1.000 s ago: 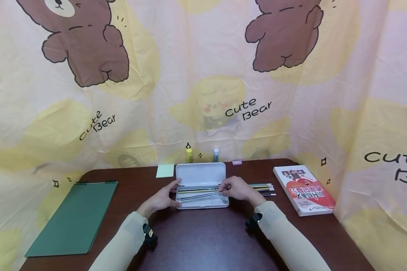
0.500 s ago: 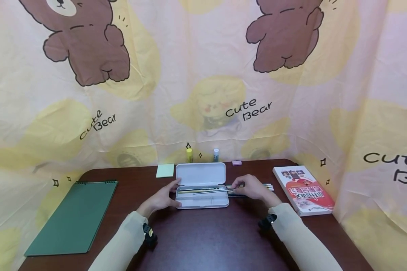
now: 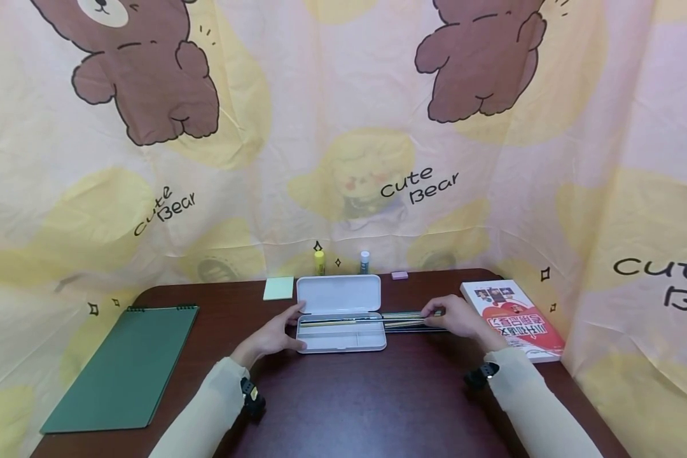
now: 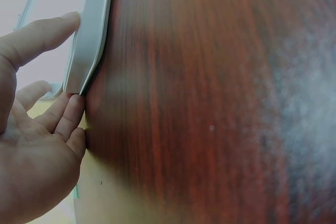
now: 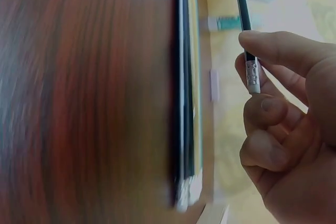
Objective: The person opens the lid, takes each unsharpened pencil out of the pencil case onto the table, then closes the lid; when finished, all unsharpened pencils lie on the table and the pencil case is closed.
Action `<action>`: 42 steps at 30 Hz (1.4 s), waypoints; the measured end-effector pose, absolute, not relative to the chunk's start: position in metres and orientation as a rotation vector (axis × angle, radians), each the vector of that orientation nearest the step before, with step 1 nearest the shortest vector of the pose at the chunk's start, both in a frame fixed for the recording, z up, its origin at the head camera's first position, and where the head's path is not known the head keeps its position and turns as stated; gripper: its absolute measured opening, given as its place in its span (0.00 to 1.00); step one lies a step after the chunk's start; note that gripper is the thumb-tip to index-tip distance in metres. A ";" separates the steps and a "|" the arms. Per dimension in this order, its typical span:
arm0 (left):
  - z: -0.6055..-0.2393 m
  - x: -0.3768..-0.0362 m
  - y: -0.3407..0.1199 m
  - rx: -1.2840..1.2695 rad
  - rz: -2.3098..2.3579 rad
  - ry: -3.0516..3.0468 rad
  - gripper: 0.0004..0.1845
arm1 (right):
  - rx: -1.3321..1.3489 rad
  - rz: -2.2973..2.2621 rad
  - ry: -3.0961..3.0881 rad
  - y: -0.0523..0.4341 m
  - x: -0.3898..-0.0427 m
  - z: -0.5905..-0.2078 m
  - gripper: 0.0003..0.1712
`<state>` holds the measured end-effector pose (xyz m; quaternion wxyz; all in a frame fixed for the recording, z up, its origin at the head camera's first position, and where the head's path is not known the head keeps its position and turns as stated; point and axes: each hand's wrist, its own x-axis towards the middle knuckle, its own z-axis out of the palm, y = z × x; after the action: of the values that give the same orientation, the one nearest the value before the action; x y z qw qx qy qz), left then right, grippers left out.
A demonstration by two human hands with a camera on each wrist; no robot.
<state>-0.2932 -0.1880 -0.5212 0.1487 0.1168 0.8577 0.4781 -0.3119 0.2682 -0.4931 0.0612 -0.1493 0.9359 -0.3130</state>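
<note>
In the head view, a white pencil case (image 3: 372,343) lies open, lid back, with a few pencils (image 3: 326,322) along its rear compartment. My left hand (image 3: 273,333) holds its left end, thumb at the front corner and fingers at the back; the left wrist view shows the thumb (image 4: 55,32) on the rim. To the right of the case, my right hand (image 3: 451,316) pinches a dark pencil (image 5: 241,3) between thumb and fingers near its white eraser end. Below that hand, several pencils (image 3: 403,329) lie side by side on the table, seen also in the right wrist view.
Behind the case stand a yellow highlighter (image 3: 319,263) and a glue stick (image 3: 364,262). A pale green sticky-note pad (image 3: 278,289) and a pink eraser (image 3: 399,275) flank it. A green spiral pad (image 3: 126,369) lies left, a thick book (image 3: 512,318) right. Patterned cloth hangs behind the table.
My right hand has moved right, drawing the dark pencil from over the case's tray to above the pencils on the table. My left hand has stayed at the case's left end.
</note>
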 end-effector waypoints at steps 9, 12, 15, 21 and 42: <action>-0.521 -0.293 -0.188 0.348 1.372 2.461 0.55 | -0.371 -0.990 2.798 0.305 -0.308 -0.498 0.05; -0.521 -0.293 -0.188 0.347 1.371 2.458 0.55 | -0.363 -0.980 2.795 0.314 -0.306 -0.499 0.06; -0.520 -0.293 -0.189 0.347 1.370 2.456 0.55 | -0.326 -0.969 2.779 0.319 -0.303 -0.499 0.06; -0.520 -0.293 -0.189 0.349 1.373 2.453 0.56 | -0.308 -0.943 2.757 0.323 -0.301 -0.502 0.05; -0.522 -0.296 -0.189 0.343 1.337 2.480 0.55 | -0.269 -0.867 2.795 0.318 -0.305 -0.509 0.06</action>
<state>-0.2957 -0.1886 -0.5220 0.1511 0.1194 0.8638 0.4657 -0.3054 0.3182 -0.5089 0.1012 -0.0909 0.9463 -0.2933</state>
